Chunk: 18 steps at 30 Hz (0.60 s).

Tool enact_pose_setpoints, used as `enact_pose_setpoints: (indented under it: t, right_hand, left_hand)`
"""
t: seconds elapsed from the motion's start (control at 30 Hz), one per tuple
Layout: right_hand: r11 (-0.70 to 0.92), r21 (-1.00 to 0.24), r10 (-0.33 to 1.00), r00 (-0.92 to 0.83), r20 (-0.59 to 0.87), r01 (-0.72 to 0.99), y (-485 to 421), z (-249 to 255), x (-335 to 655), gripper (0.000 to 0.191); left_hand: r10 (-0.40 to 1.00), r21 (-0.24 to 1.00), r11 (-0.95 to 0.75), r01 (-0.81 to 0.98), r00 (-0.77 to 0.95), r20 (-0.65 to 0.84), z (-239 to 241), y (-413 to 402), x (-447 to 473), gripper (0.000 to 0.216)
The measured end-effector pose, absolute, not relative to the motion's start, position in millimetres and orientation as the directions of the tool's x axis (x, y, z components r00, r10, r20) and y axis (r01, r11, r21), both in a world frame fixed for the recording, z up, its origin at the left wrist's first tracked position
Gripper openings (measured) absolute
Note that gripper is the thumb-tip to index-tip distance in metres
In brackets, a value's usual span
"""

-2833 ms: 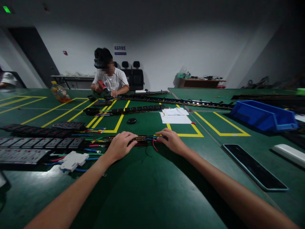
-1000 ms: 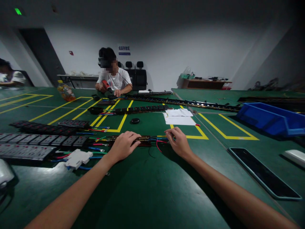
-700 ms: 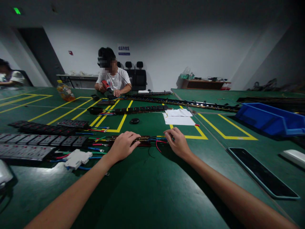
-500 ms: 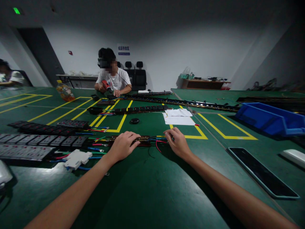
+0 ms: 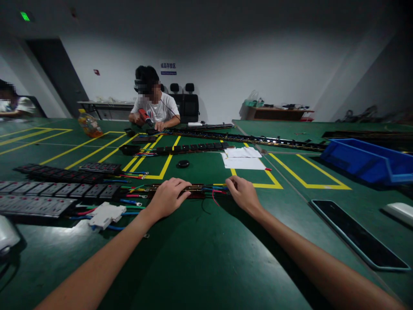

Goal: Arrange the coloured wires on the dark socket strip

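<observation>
A narrow dark strip with brass rails (image 5: 193, 189) lies across the green table (image 5: 200, 258) in front of me. My left hand (image 5: 166, 199) rests on its left part, fingers curled over it and pressing it down. My right hand (image 5: 242, 193) is at the strip's right end, fingertips pinched among the red, blue and green wires (image 5: 213, 192) that come out there. What exactly the right fingers hold is too small to make out.
Rows of black socket modules (image 5: 48, 189) and a white breaker (image 5: 105, 214) lie at the left. A blue bin (image 5: 368, 161), a dark long panel (image 5: 358, 234) and white papers (image 5: 241, 158) are at the right. A co-worker (image 5: 153, 107) sits across with a red tool.
My right hand has shifted slightly along the wires at the strip's end. My left hand stays on the strip. The view has shifted a little.
</observation>
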State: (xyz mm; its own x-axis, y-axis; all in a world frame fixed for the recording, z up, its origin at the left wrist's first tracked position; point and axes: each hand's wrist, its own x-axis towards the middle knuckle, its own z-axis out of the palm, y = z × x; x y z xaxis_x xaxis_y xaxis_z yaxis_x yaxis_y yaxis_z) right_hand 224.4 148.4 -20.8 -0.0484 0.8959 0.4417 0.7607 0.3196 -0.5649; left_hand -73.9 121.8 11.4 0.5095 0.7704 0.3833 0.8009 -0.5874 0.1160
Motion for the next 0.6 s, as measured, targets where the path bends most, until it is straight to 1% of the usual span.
enact_pose_setpoints:
  t: [0.27, 0.43, 0.6]
  right_hand:
    - [0.361, -0.644, 0.899, -0.069, 0.432, 0.674, 146.2, -16.7, 222.2, 0.038]
    - [0.396, -0.627, 0.892, -0.119, 0.436, 0.671, 143.7, -15.5, 220.8, 0.037]
    - [0.398, -0.629, 0.891, -0.120, 0.437, 0.668, 143.6, -16.5, 221.1, 0.037]
  left_hand:
    - [0.769, 0.119, -0.590, 0.798, 0.511, 0.385, 11.3, 121.7, -74.2, 0.028]
    - [0.761, 0.122, -0.598, 0.792, 0.514, 0.395, 10.3, 122.1, -75.3, 0.027]
    - [0.754, 0.122, -0.603, 0.788, 0.514, 0.409, 10.2, 122.1, -75.0, 0.026]
